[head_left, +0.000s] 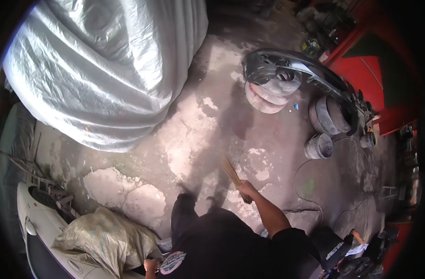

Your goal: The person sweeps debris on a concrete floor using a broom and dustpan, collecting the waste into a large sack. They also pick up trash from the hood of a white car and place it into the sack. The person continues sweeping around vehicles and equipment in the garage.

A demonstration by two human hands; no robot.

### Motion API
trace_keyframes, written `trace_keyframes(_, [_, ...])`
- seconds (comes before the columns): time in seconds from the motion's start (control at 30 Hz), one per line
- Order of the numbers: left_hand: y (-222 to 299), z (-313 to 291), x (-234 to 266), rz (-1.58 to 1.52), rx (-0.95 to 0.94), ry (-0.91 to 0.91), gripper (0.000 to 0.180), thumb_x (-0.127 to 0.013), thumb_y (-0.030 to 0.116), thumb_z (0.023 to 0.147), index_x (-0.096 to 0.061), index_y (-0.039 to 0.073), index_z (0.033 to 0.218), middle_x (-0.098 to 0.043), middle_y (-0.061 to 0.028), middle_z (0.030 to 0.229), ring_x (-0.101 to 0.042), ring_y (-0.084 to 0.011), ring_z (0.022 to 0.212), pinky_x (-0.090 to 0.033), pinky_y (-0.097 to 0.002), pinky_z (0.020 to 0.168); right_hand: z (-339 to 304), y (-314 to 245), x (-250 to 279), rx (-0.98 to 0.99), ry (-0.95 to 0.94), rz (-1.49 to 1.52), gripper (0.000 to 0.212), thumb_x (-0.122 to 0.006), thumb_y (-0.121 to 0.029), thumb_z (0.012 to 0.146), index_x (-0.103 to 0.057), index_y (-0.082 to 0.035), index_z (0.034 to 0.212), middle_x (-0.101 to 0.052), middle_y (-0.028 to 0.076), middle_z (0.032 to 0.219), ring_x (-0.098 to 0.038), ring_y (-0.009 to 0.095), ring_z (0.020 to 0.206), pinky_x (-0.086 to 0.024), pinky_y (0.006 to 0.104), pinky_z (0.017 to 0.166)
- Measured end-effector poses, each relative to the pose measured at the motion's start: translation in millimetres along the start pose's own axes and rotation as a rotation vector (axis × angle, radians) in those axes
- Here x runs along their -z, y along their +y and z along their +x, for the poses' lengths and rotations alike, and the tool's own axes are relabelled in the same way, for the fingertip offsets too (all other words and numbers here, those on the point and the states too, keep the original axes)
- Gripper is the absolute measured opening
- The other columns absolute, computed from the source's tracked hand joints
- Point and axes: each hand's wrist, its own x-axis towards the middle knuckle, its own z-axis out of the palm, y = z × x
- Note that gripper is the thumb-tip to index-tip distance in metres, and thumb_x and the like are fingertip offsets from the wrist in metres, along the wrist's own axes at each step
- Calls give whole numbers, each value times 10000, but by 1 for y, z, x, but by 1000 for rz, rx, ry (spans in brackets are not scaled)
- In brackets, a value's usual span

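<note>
My right hand [246, 188] is closed around a stick broom [230, 170], a bundle of thin tan bristles. Its bristles fan out toward the far left, over the worn concrete floor [189, 135]. Low in the view, beside the crumpled tan sheet [108, 239], my left hand [150, 265] looks curled with its fingers closed. Whatever it grips is too small and dark to make out; a grey edge [165, 245] shows just beyond it.
A silver cover [110, 74] drapes a large shape at far left. Right of it, a black car bumper [310, 67] rests across buckets [327, 116]. A pail [318, 146] and a thin cable [295, 179] lie nearer. At lower right, another person's hand [357, 236] is near white paper [357, 249].
</note>
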Motion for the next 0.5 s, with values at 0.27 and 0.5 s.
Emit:
trace_keyframes(0.27, [368, -19, 138, -86, -384, -240, 311, -756, 172, 719, -690, -132, 723, -712, -207, 685, -725, -292, 579, -596, -427, 569, 149, -20, 59, 220, 129, 151, 442, -715, -186, 828, -641, -43, 1240, -712, 104, 912, -686, 207, 843, -545, 354, 765])
trace_keyframes(0.5, [662, 29, 169, -460, -407, -523, 191, -707, 85, 778, -643, -95, 775, -546, -119, 543, -540, -236, 385, -441, -384, 336, 216, -153, 210, 136, -8, 158, 462, -701, -168, 853, -627, -67, 1298, -694, 81, 848, -676, 162, 705, -558, 338, 636])
